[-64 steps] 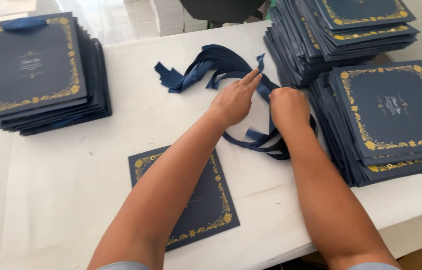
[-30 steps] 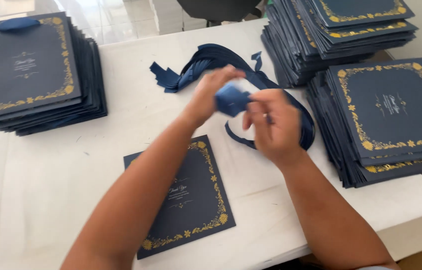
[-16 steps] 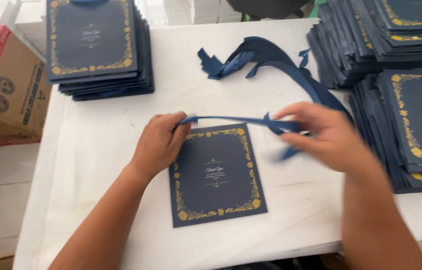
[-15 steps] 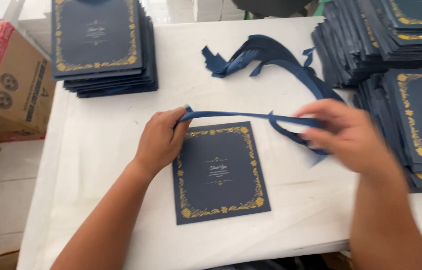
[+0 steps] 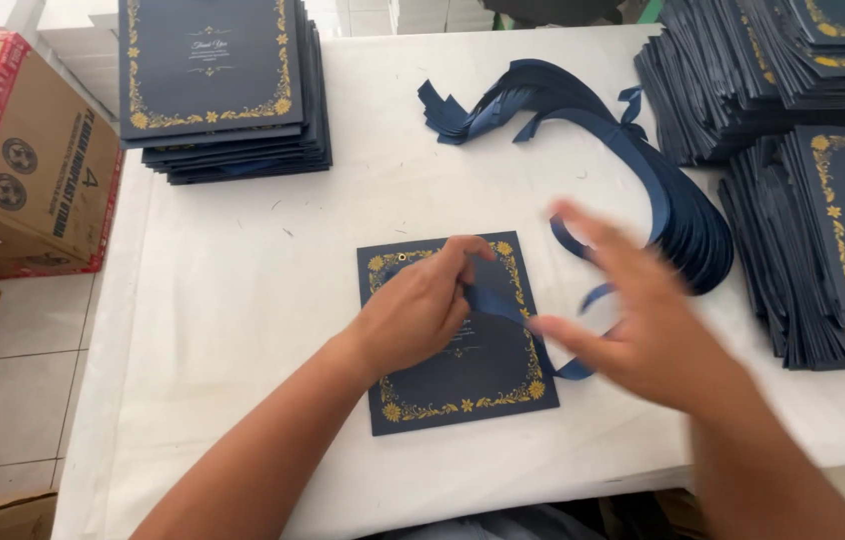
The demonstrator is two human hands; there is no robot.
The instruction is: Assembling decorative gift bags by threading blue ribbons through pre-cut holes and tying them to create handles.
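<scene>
A white tabletop [image 5: 243, 330] fills the view, its left edge dropping to a tiled floor where a cardboard box [image 5: 18, 160] stands. A single dark blue card [image 5: 453, 335] with a gold border lies flat near the middle, a little toward the near edge. Bare tabletop lies open to its left and between it and the far edge.

The left hand [image 5: 418, 310] rests on the card, its fingers curled tight, pinching one end of a blue ribbon [image 5: 503, 305] against the card's upper half. The ribbon runs right across the card to the right hand [image 5: 643, 320], which hovers just off the card's right edge. Its fingers are spread wide and blurred; the thumb tip meets the ribbon, but whether it grips it cannot be told.

A bundle of loose ribbons [image 5: 583, 110] curves from the far middle toward the right edge. A neat card stack [image 5: 218, 85] sits at the far left corner. More stacks [image 5: 813, 150] crowd the right edge, cut off by the frame. The near edge is partly hidden by both forearms.
</scene>
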